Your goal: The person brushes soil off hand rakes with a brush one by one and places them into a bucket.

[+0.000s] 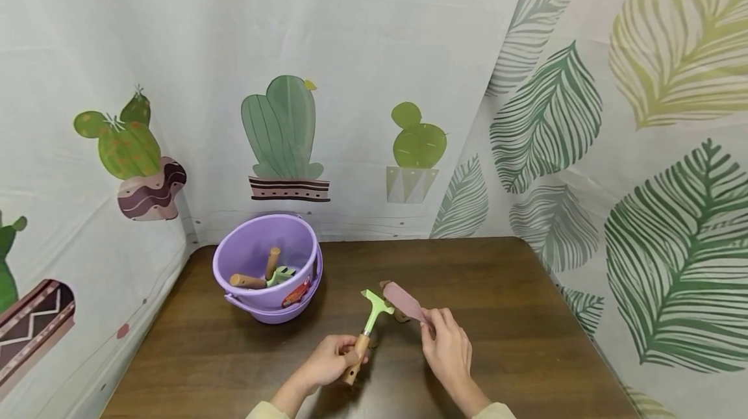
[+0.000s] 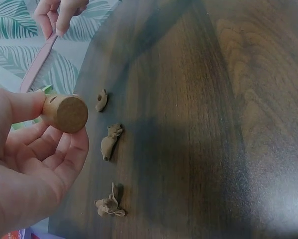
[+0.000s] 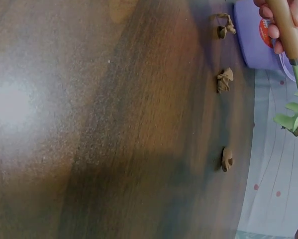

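My left hand (image 1: 330, 360) grips the wooden handle of a green hand rake (image 1: 374, 310), its head tilted up and away over the table. Brown bits cling to the tines in the right wrist view. In my right hand (image 1: 448, 351), thumb and fingers pinch the end of a flat pink brush (image 1: 403, 299), whose far part is close beside the rake head. Three small brown crumpled lumps lie in a row on the table, the middle lump (image 2: 110, 142) between the others in the left wrist view; the two tools and hands mostly hide them in the head view.
A purple bucket (image 1: 265, 305) stands at the back left of the dark wooden table (image 1: 514, 334). Inside it are wooden-handled tools (image 1: 248, 281) with green metal parts. A printed curtain (image 1: 362, 49) hangs right behind the table and along its sides.
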Available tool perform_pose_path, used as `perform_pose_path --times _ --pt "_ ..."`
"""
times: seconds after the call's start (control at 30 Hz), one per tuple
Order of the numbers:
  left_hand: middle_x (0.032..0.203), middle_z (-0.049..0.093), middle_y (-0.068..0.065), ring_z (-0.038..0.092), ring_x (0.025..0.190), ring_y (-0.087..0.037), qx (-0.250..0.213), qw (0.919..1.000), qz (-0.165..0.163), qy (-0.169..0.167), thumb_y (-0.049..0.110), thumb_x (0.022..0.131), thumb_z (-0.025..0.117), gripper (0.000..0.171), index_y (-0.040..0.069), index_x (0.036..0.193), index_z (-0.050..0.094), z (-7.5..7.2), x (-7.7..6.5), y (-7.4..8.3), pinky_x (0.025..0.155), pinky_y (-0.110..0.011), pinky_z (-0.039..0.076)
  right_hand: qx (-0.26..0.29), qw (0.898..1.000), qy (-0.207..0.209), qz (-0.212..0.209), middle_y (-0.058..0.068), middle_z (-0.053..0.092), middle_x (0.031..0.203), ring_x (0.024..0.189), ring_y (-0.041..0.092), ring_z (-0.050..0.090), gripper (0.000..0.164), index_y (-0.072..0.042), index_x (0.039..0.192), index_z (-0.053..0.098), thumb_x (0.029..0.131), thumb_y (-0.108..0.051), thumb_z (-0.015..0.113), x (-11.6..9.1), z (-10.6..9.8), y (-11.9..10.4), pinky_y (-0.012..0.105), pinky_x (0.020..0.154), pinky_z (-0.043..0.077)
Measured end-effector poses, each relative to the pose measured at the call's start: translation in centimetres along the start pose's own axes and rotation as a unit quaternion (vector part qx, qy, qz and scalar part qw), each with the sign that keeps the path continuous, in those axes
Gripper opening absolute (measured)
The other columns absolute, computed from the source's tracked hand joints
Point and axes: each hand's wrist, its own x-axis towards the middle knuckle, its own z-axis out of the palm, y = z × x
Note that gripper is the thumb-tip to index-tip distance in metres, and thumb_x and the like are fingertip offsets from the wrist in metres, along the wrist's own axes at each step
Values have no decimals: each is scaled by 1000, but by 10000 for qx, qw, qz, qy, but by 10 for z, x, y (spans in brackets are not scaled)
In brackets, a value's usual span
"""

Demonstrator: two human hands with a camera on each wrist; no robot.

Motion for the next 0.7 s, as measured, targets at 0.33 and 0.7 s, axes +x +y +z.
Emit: perform_pose_path --times 0.33,0.7 --pt "88 66 -20 61 71 -16 -28 10000 7 -30 6 85 55 27 -9 107 60 -3 -2 2 58 -27 51 143 9982 -451 368 -6 59 84 55 5 48 28 -18 96 65 70 -12 73 -2 -8 -5 24 43 37" --pt "88 66 -24 62 72 -16 215 9985 238 440 8 86 56 28 -12 106 59 -7 2 4 59 -25 49 242 9966 -656 434 -7 61 83 53 6 48 24 -19 95 65 72 -15 72 -4 -11 -13 25 42 36"
